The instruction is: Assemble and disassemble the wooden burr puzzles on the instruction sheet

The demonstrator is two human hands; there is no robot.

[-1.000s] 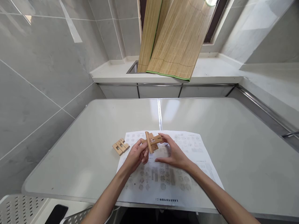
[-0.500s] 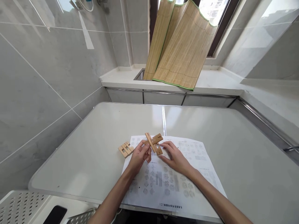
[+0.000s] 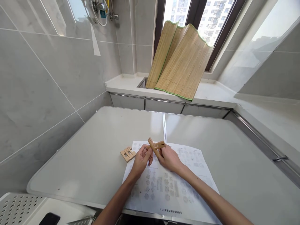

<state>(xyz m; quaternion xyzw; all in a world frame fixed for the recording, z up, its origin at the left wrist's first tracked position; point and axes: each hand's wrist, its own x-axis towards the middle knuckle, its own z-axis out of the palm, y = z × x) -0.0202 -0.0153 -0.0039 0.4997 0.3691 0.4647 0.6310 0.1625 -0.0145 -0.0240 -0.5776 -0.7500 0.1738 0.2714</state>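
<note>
Between both hands, above the paper, is a small assembly of crossed wooden puzzle pieces [image 3: 153, 146]. My left hand [image 3: 142, 158] pinches its left side with thumb and fingers. On the other side my right hand [image 3: 169, 157] has its fingers closed on the assembly, partly hidden behind the wood. One flat piece with a dark mark points to the right. Several more wooden pieces [image 3: 127, 154] lie side by side on the table, left of my left hand. A large printed sheet [image 3: 161, 193] with small diagrams and text lies under the hands.
The pale table [image 3: 100, 156] has a metal seam down its middle. Behind it stand a white counter [image 3: 126, 86] and a folded bamboo mat [image 3: 180, 65] leaning by the window. At lower left are a perforated white basket [image 3: 18, 206] and a black phone [image 3: 49, 218].
My right hand has moved in from the right and closed on the wooden assembly, whose pieces now sit at a different tilt. The camera view has tipped up slightly.
</note>
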